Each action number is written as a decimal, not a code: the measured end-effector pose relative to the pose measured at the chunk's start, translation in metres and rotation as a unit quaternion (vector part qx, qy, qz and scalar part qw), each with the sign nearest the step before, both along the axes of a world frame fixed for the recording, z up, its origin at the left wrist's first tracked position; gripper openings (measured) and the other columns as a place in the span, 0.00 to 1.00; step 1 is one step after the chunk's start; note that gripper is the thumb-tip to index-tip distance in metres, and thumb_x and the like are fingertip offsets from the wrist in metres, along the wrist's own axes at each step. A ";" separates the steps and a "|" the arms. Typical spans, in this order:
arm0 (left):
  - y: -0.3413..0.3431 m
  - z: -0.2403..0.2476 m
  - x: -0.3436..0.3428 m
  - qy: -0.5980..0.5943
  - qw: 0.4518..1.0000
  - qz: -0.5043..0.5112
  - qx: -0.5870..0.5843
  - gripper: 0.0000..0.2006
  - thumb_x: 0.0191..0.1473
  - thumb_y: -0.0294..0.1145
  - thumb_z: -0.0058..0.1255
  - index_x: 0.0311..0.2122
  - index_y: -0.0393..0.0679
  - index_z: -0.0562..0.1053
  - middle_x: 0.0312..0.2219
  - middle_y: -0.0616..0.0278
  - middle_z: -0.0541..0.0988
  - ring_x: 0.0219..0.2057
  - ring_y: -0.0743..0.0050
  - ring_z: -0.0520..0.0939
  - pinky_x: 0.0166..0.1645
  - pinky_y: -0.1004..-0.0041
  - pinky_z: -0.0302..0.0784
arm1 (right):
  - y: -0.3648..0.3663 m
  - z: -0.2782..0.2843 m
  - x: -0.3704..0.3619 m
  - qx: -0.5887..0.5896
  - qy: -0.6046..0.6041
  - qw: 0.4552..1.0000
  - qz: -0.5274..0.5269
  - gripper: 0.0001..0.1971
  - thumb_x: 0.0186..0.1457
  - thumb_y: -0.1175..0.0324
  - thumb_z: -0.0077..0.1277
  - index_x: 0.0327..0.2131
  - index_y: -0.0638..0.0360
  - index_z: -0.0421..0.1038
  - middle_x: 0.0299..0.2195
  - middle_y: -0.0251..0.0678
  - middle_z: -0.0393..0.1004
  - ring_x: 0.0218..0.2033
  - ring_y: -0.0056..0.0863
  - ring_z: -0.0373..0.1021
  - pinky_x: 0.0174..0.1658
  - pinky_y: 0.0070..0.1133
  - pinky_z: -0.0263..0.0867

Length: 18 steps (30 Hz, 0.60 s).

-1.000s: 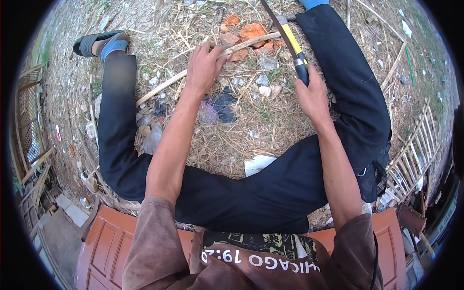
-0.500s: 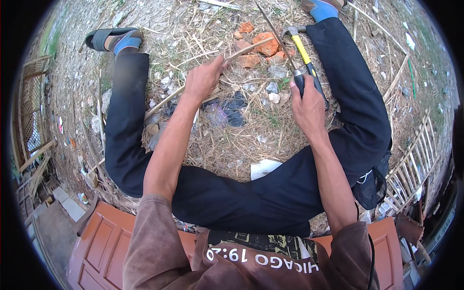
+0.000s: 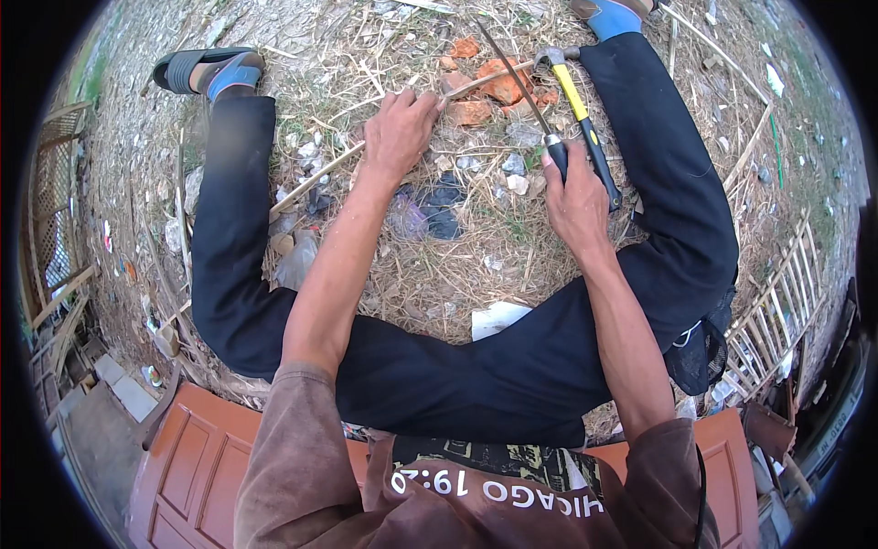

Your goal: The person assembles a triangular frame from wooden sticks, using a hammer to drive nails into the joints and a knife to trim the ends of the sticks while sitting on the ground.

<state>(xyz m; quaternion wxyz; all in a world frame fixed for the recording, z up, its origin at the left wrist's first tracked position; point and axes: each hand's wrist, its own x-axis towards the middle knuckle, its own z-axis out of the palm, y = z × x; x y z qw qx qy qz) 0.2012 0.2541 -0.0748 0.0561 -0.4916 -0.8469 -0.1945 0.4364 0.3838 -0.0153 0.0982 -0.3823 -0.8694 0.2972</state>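
Note:
My left hand is closed round a long, thin wooden strip. The strip slants from beside my left knee, under the hand, to the bricks in front of me. In my right hand is the black handle of a long, narrow-bladed tool, its dark blade pointing away and to the left. The blade crosses over the strip's far end; whether they touch I cannot tell. Just right of that hand lies a claw hammer with a yellow and black handle, its head beside my right trouser leg.
Broken orange brick pieces lie under the strip's far end. Black and purple plastic scraps, stones and dry straw cover the ground between my legs. A white piece lies near my lap. A slatted bamboo frame is at right, a brown panelled door behind me.
My left hand has shifted away and to the right, and the strip's far end has moved right. My right hand has drawn the narrow-bladed tool slightly nearer and left. The hammer stays put.

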 end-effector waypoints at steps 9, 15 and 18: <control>-0.002 -0.007 -0.001 0.001 1.000 -0.006 0.002 0.09 0.60 0.43 0.53 0.35 0.49 0.76 0.27 0.62 0.71 0.30 0.61 0.75 0.36 0.61 0.65 | 0.008 0.021 -0.016 0.024 0.049 0.998 0.022 0.16 0.63 0.62 0.47 0.49 0.61 0.63 0.28 0.55 0.76 0.30 0.58 0.73 0.33 0.47 0.65; 0.002 -0.012 -0.004 0.021 0.999 -0.018 0.026 0.09 0.60 0.42 0.52 0.35 0.49 0.75 0.27 0.62 0.70 0.31 0.62 0.75 0.35 0.63 0.66 | 0.014 0.002 -0.013 0.032 -0.088 0.995 0.045 0.13 0.65 0.62 0.46 0.46 0.61 0.63 0.27 0.55 0.75 0.28 0.58 0.73 0.30 0.44 0.65; -0.003 -0.016 -0.001 0.010 1.000 -0.014 0.003 0.09 0.60 0.43 0.51 0.35 0.49 0.75 0.27 0.63 0.70 0.31 0.62 0.74 0.35 0.63 0.66 | 0.012 0.029 -0.017 0.019 0.084 0.996 0.010 0.12 0.64 0.63 0.47 0.42 0.61 0.63 0.27 0.55 0.75 0.27 0.58 0.73 0.30 0.45 0.65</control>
